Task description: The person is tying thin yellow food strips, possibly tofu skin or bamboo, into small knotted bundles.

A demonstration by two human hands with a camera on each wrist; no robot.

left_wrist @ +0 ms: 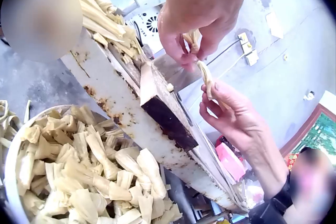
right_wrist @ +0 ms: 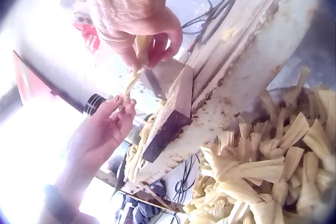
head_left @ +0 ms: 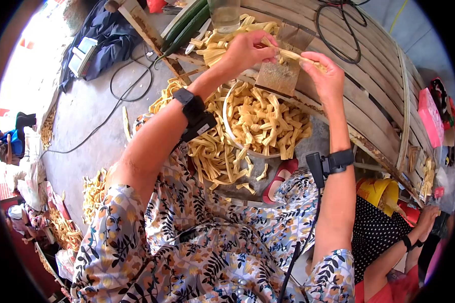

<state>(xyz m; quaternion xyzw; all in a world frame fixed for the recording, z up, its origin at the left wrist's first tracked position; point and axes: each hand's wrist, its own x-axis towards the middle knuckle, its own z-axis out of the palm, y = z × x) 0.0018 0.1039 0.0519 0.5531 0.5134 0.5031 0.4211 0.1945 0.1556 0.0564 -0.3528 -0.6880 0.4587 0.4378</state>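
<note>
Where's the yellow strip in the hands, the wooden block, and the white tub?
Yellow strip (head_left: 289,54): head view, its middle.
Wooden block (head_left: 275,81): head view, its top face.
White tub (left_wrist: 11,176): left wrist view, its rim.

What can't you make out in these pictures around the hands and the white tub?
Strip: the pinched part, covered by the left hand's fingers, left wrist view.
White tub: its floor, buried under knotted pieces, head view.
Second person: the head, cut off by the picture's dark border, head view.
Upper left, left wrist view: whatever the round blur covers.
</note>
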